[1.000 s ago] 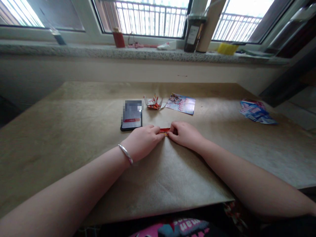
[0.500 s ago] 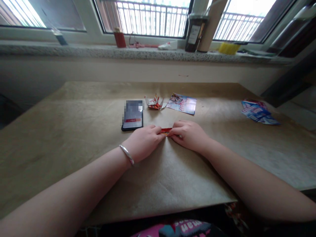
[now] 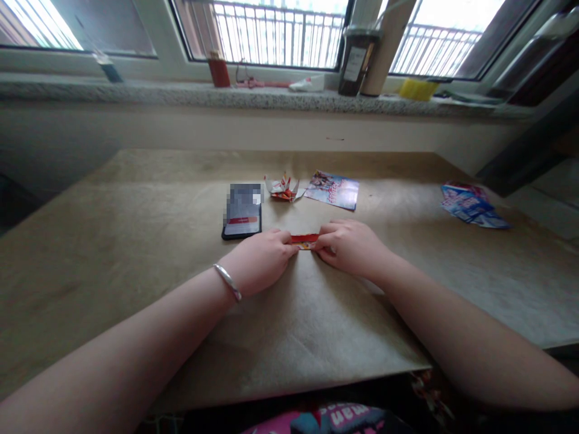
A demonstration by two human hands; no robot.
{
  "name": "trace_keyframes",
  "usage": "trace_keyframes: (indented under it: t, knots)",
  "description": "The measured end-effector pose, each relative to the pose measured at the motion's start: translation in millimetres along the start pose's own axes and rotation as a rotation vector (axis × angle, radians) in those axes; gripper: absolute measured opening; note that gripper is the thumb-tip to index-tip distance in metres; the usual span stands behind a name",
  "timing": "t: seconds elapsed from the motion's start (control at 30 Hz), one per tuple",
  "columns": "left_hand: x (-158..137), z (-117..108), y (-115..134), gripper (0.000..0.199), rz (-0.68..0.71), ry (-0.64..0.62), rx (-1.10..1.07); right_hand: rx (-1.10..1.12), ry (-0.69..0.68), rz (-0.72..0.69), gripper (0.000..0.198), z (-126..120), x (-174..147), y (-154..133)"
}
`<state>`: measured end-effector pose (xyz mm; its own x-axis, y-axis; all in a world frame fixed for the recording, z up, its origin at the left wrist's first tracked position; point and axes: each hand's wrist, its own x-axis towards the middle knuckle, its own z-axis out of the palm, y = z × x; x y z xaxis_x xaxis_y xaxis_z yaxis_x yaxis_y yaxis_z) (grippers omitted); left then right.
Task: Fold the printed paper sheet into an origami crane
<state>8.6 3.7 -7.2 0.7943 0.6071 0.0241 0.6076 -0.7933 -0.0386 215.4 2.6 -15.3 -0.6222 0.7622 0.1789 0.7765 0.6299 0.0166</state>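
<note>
A small folded strip of red and patterned paper [image 3: 304,239] lies on the table between my hands. My left hand [image 3: 265,256], with a silver bangle at the wrist, pinches its left end. The right end is under the closed fingers of my right hand [image 3: 346,246]. Both ends of the paper are hidden by fingers. Just beyond my left hand lies a phone [image 3: 243,211] with its screen lit and partly blurred out. Farther back stands a folded red and white paper shape [image 3: 284,188] with pointed tips.
A printed sheet [image 3: 333,190] lies flat behind my right hand. Several blue and red printed papers [image 3: 473,205] are heaped at the right of the table [image 3: 113,253]. On the windowsill [image 3: 158,91] stand a dark cup [image 3: 357,63] and a red container [image 3: 219,70].
My hands have moved slightly apart along the paper strip, so more of its red and patterned surface shows between them. The other things lie where they were.
</note>
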Motion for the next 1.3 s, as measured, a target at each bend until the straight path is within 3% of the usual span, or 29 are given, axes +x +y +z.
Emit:
trace_keyframes:
  t: [0.33,0.53,0.7,0.97,1.1,1.3]
  knots:
    - [1.1,-4.2,0.7,0.023,0.007,-0.001,0.018,0.037,-0.019,0.063,0.02,-2.1,-4.0,1.7]
    - [-1.5,-7.7,2.3,0.027,-0.018,0.045,0.097,0.051,-0.042,0.042,0.018,-3.6,-6.1,8.7]
    - [-1.9,-6.3,0.9,0.028,-0.058,0.032,0.022,0.042,-0.054,0.009,0.019,-6.1,-5.9,9.0]
    - [-1.7,-5.8,-4.5,0.026,0.012,0.02,-0.005,0.037,-0.069,-0.045,0.021,-7.7,-6.9,6.7]
    - [-4.7,-2.7,-1.4,0.027,-0.034,0.066,0.026,0.057,-0.037,-0.063,0.017,-3.3,-6.1,9.7]
    - [-2.1,1.0,0.5,0.022,0.043,0.042,0.056,0.159,0.041,-0.014,0.014,8.9,-1.3,12.7]
